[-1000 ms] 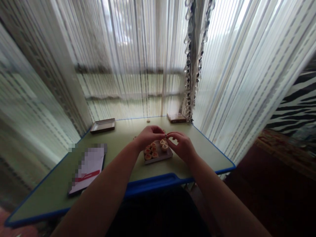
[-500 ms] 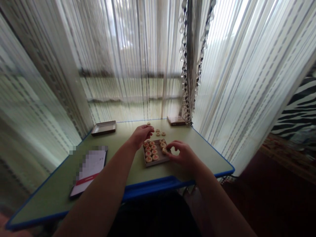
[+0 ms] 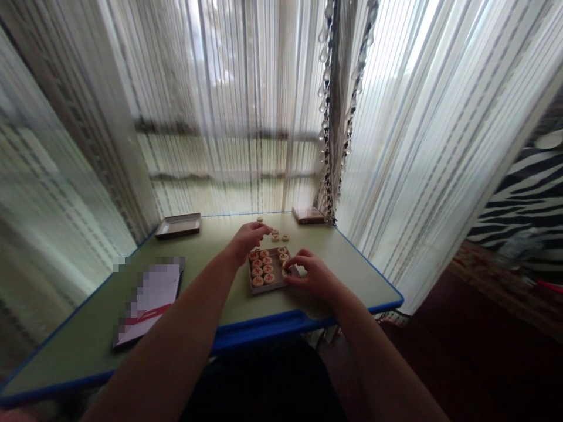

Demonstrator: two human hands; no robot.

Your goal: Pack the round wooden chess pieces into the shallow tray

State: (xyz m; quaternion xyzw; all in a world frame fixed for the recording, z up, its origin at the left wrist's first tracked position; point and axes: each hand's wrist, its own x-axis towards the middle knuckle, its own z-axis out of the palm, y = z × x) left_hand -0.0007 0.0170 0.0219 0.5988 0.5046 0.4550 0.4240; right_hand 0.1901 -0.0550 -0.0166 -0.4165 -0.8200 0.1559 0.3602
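A shallow open box (image 3: 265,289) lies on the table with two rows of round Chinese chess pieces (image 3: 268,278) with red characters at its left. More pieces with dark characters (image 3: 282,250) line its right side. My right hand (image 3: 310,275) is at the box's right edge, thumb and forefinger closed on a chess piece (image 3: 285,272) at the end of that row. Beyond the box my left hand (image 3: 253,237) hovers with forefinger stretched towards a few loose chess pieces (image 3: 285,238); its fingertips are near or touching one, which I cannot tell.
An empty tray-like lid (image 3: 178,232) rests at the table's back left. A closed box (image 3: 308,215) sits at the back right. On the left lies a tablet or phone (image 3: 152,299), partly pixelated. A single piece (image 3: 259,219) is near the back edge. Curtains (image 3: 229,105) hang behind.
The view has shifted slightly, so everything appears further left. My left forefinger has stretched out towards the loose pieces. My right hand stays at the box's right side with its piece.
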